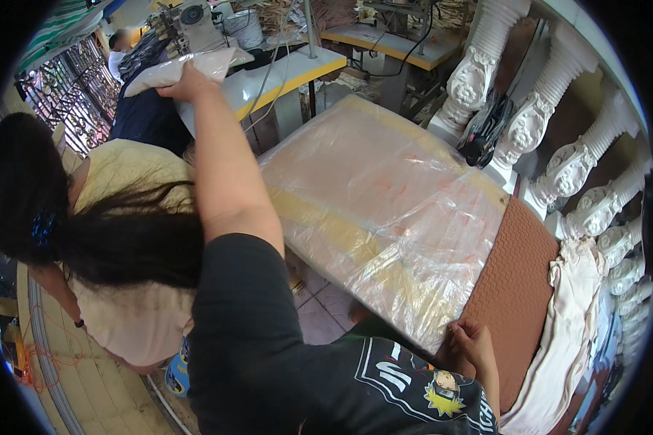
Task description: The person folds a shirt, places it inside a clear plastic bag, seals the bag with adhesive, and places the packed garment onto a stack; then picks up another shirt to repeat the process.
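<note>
My left arm reaches up and away to the far left. At its end my left hand [189, 85] is closed on a flat plastic-wrapped white packet [168, 74], held over the end of a sewing-machine table. At the near right corner of a plastic-covered table [384, 188], my right hand [473, 344] has its fingers curled and pressed together. It sits where the clear plastic sheet [413, 283] meets a brown textured cloth [511, 290]. Whatever those fingers pinch, if anything, is too small to make out.
A person [123, 254] with long dark hair stands close at my left. Sewing machines [196, 32] stand on yellow-edged tables [290, 80] behind. White carved balusters [530, 130] run along the right, with a cream cloth [559, 341] below them.
</note>
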A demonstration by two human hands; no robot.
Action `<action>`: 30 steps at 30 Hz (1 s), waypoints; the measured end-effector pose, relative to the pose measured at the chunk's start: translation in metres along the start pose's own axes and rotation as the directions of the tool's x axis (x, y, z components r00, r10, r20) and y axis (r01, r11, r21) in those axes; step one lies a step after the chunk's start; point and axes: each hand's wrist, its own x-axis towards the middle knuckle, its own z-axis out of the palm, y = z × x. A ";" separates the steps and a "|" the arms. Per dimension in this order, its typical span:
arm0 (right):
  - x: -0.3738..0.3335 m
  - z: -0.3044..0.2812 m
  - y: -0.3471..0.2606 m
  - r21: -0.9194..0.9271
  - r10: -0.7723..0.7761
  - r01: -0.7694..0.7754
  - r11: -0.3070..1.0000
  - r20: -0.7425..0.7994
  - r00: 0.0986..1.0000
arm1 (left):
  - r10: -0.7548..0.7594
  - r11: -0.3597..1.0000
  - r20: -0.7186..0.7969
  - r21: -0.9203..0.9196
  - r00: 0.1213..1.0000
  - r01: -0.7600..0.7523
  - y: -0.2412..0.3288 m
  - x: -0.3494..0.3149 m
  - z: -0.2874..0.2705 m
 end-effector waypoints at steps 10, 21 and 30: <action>0.028 0.000 -0.010 0.009 0.065 -0.065 0.998 -0.004 0.998 | -0.636 0.626 -0.181 0.447 0.750 0.639 -0.102 0.115 -0.131; 0.029 0.004 -0.019 -0.001 0.061 -0.061 0.998 -0.057 0.997 | -0.118 0.330 -0.664 0.676 0.739 0.659 -0.103 0.041 -0.108; 0.028 0.005 -0.013 0.031 0.048 -0.045 0.998 -0.080 0.996 | -0.087 0.491 -0.275 0.824 0.957 0.282 -0.068 0.029 -0.128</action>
